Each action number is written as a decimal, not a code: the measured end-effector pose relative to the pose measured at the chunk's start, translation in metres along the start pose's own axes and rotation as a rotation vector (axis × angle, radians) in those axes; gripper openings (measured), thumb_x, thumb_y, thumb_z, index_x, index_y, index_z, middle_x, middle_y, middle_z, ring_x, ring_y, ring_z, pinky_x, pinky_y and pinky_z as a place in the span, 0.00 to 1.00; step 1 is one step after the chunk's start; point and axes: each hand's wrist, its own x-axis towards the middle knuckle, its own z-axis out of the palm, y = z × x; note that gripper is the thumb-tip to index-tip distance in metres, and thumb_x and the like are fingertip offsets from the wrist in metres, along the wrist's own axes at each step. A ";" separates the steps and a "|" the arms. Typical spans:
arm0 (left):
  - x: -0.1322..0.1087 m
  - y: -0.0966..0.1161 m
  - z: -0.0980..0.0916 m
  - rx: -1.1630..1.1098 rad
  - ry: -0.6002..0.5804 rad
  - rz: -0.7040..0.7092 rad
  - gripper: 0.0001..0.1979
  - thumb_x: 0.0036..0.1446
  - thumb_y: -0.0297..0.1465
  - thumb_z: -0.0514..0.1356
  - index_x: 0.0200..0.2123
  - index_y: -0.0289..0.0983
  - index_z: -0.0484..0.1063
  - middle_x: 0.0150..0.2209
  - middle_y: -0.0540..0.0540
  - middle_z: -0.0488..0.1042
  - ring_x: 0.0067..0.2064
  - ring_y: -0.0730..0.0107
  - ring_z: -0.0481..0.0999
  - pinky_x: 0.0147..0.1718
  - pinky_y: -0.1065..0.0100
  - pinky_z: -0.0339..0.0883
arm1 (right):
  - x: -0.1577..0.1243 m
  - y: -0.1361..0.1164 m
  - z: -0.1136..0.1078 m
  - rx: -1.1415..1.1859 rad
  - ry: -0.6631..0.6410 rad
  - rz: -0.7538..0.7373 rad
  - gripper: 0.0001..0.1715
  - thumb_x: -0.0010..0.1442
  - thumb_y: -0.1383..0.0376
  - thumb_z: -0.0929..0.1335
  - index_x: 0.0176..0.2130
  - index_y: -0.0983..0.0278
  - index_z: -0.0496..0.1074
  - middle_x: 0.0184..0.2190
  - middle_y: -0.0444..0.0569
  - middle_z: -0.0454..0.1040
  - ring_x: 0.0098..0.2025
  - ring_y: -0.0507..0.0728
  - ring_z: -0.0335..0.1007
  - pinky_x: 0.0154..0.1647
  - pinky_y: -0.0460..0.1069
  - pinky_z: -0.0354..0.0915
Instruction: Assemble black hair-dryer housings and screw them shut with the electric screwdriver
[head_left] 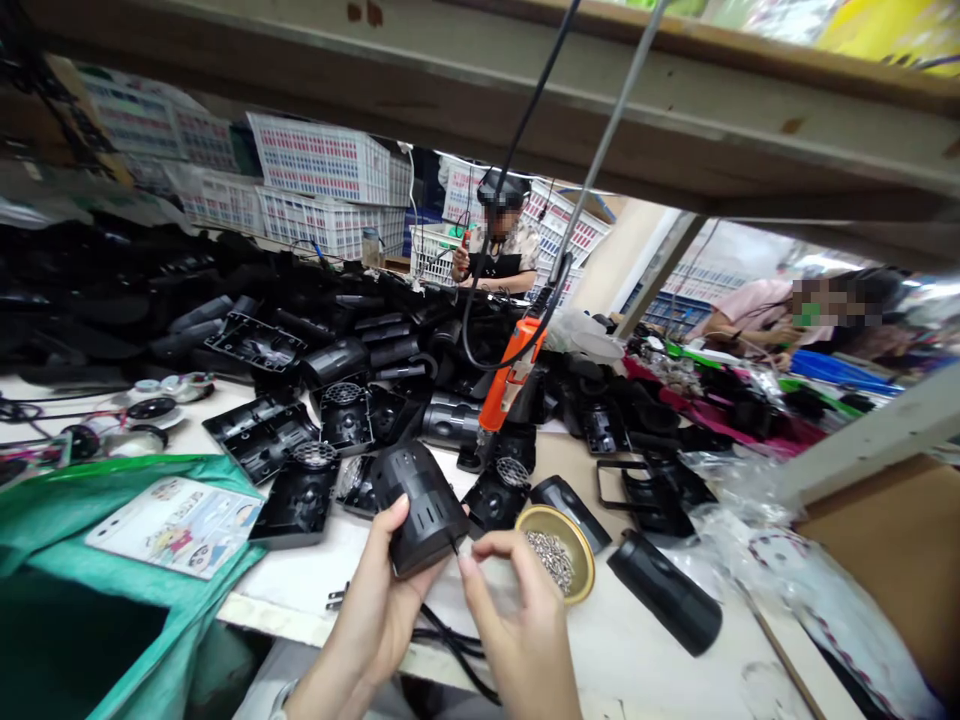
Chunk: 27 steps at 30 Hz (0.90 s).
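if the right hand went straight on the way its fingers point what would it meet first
The right hand would likely meet the near end of the black housing held in the left hand; any gap looks small, but depth is unclear.

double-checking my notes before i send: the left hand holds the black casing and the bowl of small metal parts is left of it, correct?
The side is wrong: in the head view the bowl of small metal parts is to the right of the black casing, not left. The left hand does hold that casing.
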 end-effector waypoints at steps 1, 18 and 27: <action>-0.001 0.001 0.001 -0.012 0.000 -0.003 0.21 0.69 0.35 0.57 0.55 0.23 0.74 0.44 0.30 0.84 0.44 0.57 0.85 0.46 0.62 0.81 | -0.004 0.002 0.004 -0.016 -0.008 -0.053 0.07 0.68 0.61 0.69 0.37 0.59 0.74 0.31 0.44 0.78 0.34 0.55 0.77 0.37 0.46 0.72; -0.005 0.000 0.002 -0.035 0.043 -0.016 0.16 0.69 0.33 0.57 0.48 0.25 0.76 0.38 0.32 0.84 0.38 0.59 0.85 0.41 0.63 0.81 | -0.017 0.025 0.028 -0.058 0.099 -0.195 0.08 0.72 0.70 0.64 0.40 0.60 0.70 0.34 0.45 0.70 0.37 0.54 0.70 0.39 0.48 0.68; -0.024 -0.019 0.007 0.145 -0.122 0.220 0.43 0.52 0.42 0.74 0.68 0.45 0.64 0.57 0.45 0.81 0.61 0.51 0.76 0.57 0.60 0.72 | 0.010 -0.012 0.003 0.064 -0.138 0.002 0.27 0.75 0.54 0.60 0.70 0.46 0.59 0.69 0.43 0.65 0.70 0.60 0.61 0.70 0.60 0.62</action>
